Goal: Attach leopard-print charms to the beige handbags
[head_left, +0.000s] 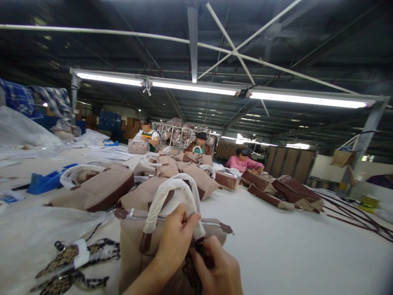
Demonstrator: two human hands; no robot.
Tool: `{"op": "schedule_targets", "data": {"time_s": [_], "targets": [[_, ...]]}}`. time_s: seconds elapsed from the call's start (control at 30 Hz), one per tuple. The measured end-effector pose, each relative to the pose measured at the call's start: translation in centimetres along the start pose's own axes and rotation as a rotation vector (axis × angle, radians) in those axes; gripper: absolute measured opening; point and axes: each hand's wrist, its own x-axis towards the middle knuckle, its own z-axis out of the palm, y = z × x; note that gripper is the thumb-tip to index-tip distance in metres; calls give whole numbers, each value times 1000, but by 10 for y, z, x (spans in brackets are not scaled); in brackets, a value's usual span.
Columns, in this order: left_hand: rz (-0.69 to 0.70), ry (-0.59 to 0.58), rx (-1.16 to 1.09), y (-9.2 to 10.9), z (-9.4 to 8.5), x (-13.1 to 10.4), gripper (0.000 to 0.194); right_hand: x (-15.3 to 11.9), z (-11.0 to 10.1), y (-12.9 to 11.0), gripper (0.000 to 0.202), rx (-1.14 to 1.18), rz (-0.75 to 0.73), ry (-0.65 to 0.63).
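A beige bag (pixel 135 246) with brown trim stands upright right in front of me, its handles (pixel 158 205) wrapped in white. My left hand (pixel 178 229) is closed on the wrapped handle, near its right lower end. Beside it, my right hand (pixel 217 262) pinches a leopard-print piece (pixel 190 272) with a dark part at its top, against the front of the bag by the handle's base. The fingers hide much of that piece. More leopard-print pieces (pixel 66 260) with white paper bands lie in clear plastic at the left.
Several beige and brown bags (pixel 92 190) lie across the white table (pixel 276 250). Brown straps (pixel 356 217) trail at the right. A blue object (pixel 46 182) and plastic sheets (pixel 27 131) are at the left. Three people sit or stand beyond the bags.
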Motion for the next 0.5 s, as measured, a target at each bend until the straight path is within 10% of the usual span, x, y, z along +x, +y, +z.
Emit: {"op": "schedule_targets", "data": {"time_s": [0.5], "targets": [[-142, -31, -110, -10, 6, 12, 22, 5, 6, -5, 22, -28, -179, 18]]}}
